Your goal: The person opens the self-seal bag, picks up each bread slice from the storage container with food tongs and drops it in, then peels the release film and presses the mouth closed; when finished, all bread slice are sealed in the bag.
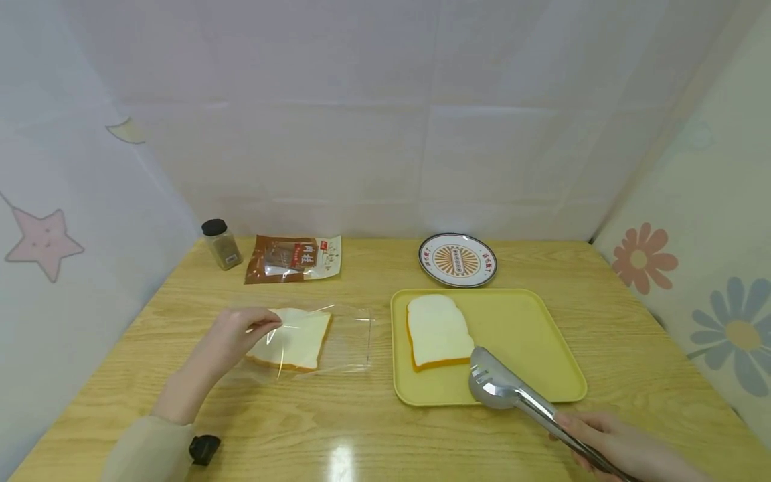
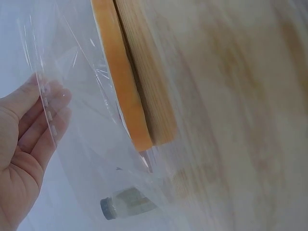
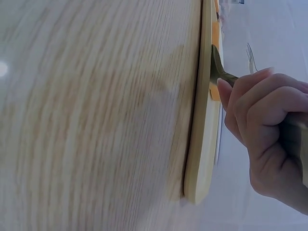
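the left hand pinches the film at the left end of a clear plastic bag, thumb against fingers, and that end is lifted off the bench. the bag lies left of the tray, its long axis running left to right, its far end pointing right with a straight seam that stops short of the tray. inside it lies a bagged slice of bread, seen through the film, which covers it in creases; the hand hides part of its left side. the right hand is wrapped around metal tongs, whose long axis slants from the near right up to the left, their tips pointing away from the person, towards the bread on the tray. the yellow tray is longer from left to right, and a second slice lies on its left part, rounded top pointing away, flat base towards the person. the head of the tongs overlaps that slice's near right corner from above; whether they touch cannot be told. behind the tray is a round printed plate; behind the bag lie a brown-and-white packet and, left of it, a black-capped jar.
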`<state>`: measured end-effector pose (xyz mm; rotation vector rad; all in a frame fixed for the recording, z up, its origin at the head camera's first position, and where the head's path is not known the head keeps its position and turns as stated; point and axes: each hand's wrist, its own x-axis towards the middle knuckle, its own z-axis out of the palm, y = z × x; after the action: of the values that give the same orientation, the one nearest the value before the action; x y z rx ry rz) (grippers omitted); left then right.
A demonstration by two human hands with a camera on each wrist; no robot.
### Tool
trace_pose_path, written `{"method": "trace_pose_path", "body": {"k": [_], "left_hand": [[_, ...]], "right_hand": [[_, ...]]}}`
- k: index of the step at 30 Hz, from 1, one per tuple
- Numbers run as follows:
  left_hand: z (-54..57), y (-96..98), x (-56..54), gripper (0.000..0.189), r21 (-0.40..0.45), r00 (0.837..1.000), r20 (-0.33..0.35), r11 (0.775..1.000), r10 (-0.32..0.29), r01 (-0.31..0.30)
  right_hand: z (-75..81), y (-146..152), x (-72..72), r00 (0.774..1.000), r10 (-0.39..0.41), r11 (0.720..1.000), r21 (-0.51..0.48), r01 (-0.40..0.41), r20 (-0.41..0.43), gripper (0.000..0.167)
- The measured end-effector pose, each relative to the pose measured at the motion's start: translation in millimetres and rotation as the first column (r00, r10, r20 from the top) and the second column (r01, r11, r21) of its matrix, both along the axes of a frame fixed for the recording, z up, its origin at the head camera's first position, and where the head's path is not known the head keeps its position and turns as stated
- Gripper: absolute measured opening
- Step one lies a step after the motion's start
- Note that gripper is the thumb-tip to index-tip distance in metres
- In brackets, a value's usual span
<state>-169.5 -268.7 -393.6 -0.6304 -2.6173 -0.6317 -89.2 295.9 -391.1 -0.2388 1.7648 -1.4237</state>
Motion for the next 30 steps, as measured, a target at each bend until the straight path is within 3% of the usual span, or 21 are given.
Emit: {"method": "trace_pose_path", "body": {"k": [8,15,20,27,30], "left_hand": [[-2.3,0.1,0.3,0.008,0.003,1.000,-0.009,1.000,-0.001,0.001],[-1.2,-0.1,-0.4,0.008,-0.005,1.000,0.018,1.000,0.010,-0.010],[-1.1,0.7,-0.1,0.008,-0.005,1.000,0.009,1.000,0.004,-0.004],[-0.2,2.6,-0.3,0.008,0.009,1.000,-0.001,1.000,-0.006,0.006],[-0.3,3.2,-1.1,0.008,0.001,1.000,-0.014,1.000,-0.007,0.007]], "right_hand": [[0.0,-11.2,0.3,0.999,-0.030,0.999,0.025,0.029,0.033,0.050],[-3.8,-22.6,1.9,0.998,-0.062,0.996,0.056,0.063,-0.024,0.050],[-5.8,-29.2,2.3,0.997,-0.080,0.995,0.052,0.080,-0.014,0.048],[-7.4,-36.8,-1.8,0.986,-0.083,0.991,0.091,0.096,-0.142,0.050],[-6.1,-41.0,-3.2,0.986,-0.116,0.985,0.113,0.129,-0.121,0.051]]}}
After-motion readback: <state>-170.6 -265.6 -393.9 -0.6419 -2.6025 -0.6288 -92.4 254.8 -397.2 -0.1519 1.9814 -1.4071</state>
